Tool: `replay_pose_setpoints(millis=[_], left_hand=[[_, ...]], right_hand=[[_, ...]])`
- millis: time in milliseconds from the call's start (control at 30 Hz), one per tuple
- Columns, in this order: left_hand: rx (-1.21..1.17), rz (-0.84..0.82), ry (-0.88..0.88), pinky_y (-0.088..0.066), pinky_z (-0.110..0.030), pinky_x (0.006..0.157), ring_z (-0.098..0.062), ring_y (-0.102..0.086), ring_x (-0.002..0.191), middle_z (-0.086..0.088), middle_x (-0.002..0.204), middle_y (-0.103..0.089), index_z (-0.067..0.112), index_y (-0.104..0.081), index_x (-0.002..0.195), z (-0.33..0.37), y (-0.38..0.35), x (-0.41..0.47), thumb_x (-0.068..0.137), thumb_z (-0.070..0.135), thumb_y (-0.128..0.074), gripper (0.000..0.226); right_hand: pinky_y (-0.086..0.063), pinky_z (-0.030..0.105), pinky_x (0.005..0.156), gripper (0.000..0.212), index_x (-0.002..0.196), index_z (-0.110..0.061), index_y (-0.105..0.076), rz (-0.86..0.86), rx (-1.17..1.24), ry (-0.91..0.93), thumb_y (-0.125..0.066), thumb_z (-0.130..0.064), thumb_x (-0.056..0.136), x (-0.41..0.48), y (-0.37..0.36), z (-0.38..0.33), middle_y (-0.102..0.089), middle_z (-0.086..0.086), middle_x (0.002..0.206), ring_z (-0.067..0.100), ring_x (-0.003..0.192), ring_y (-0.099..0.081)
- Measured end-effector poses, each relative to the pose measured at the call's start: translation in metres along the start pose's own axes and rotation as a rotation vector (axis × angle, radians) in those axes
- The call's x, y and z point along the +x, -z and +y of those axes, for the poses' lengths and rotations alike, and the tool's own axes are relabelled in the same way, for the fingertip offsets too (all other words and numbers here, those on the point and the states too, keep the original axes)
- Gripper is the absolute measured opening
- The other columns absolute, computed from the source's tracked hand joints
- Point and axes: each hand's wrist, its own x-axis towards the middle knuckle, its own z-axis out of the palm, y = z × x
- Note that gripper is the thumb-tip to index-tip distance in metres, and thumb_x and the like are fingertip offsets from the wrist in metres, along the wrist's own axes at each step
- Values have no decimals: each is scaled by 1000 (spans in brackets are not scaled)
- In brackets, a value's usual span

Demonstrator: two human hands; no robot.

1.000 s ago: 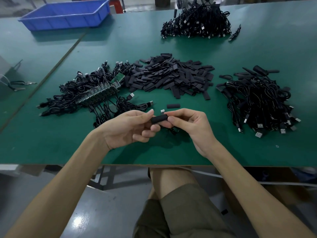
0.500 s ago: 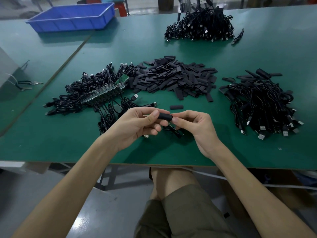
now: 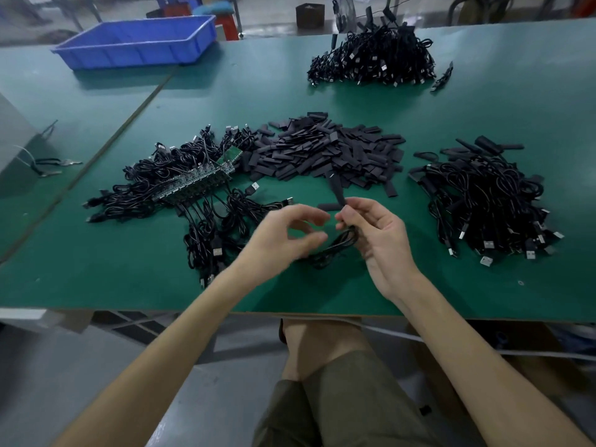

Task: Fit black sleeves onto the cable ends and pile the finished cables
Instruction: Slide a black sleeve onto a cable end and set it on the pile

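My right hand (image 3: 377,233) pinches a black cable (image 3: 335,248) near its sleeved end (image 3: 335,188), which sticks up above my fingertips. The cable's coil hangs down between my hands. My left hand (image 3: 283,240) hovers just left of it, blurred, fingers loosely curled and holding nothing. A single loose sleeve (image 3: 327,206) lies on the table behind my hands. Behind that is the heap of black sleeves (image 3: 329,150). Cables with green boards (image 3: 180,179) lie at the left. A pile of sleeved cables (image 3: 483,198) lies at the right.
A blue bin (image 3: 138,43) stands at the far left on the green table (image 3: 80,272). Another pile of black cables (image 3: 374,59) lies at the far middle. A small metal tool (image 3: 54,164) lies near the left edge. My knee shows below the table's front edge.
My left hand has let go of the sleeved cable end and drawn away to the left. My right hand has turned the sleeved end upward, holding the cable alone.
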Motion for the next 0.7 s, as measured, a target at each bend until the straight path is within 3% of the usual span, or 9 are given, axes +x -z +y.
replay_pose_setpoints(millis=[100, 167, 233, 367, 467, 600, 700], left_hand=[[318, -140, -81, -47, -13, 71, 4, -64, 86, 17, 94, -68, 29, -74, 103, 9, -12, 3, 94, 37, -70, 13], [313, -200, -66, -41, -8, 61, 9, -62, 71, 25, 77, -67, 31, -70, 92, 15, -21, 4, 95, 45, -65, 15], [239, -216, -52, -38, -7, 53, 7, -61, 56, 27, 66, -67, 30, -64, 84, 19, -29, 5, 96, 38, -67, 15], [226, -178, -71, -48, -20, 52, -2, -60, 49, 7, 65, -71, 15, -66, 85, 38, -37, 17, 99, 24, -65, 17], [186, -96, -118, -46, -18, 51, -1, -57, 48, 3, 67, -71, 11, -67, 83, 58, -42, 35, 98, 23, -66, 19], [111, -63, -102, -47, -18, 45, -8, -61, 46, 1, 69, -74, 5, -69, 77, 85, -60, 70, 98, 29, -66, 31], [-95, -76, 1, -59, -32, 55, -29, -73, 64, -14, 81, -76, -6, -69, 88, 97, -75, 94, 101, 27, -63, 36]], right_hand=[[-56, 21, 68, 27, 103, -12, -73, 84, 94, -25, -77, -22, 79, 1, 1, -3, -75, 2, 86, 10, 77, -70], [-57, 23, 70, 25, 102, -13, -74, 130, 141, -37, -78, -21, 79, 3, 3, -4, -74, 2, 87, 11, 78, -69], [-57, 24, 73, 22, 101, -14, -74, 155, 159, -46, -78, -21, 81, 4, 3, -4, -73, 2, 86, 13, 78, -68], [-57, 29, 64, 19, 94, -19, -79, 164, 196, -90, -66, -33, 96, 5, 3, -6, -72, 0, 84, 15, 74, -68], [-54, 26, 61, 37, 101, -17, -77, 158, 233, -73, -42, -19, 111, 4, 3, -7, -73, 3, 90, 15, 73, -67], [-48, 26, 80, 29, 102, -13, -65, 150, 225, -101, -38, -5, 109, 7, -1, -7, -63, -1, 86, 11, 73, -57], [-53, 31, 85, 21, 102, -11, -66, 201, 267, -157, -47, -3, 107, 10, -3, -10, -68, 4, 96, 18, 88, -60]])
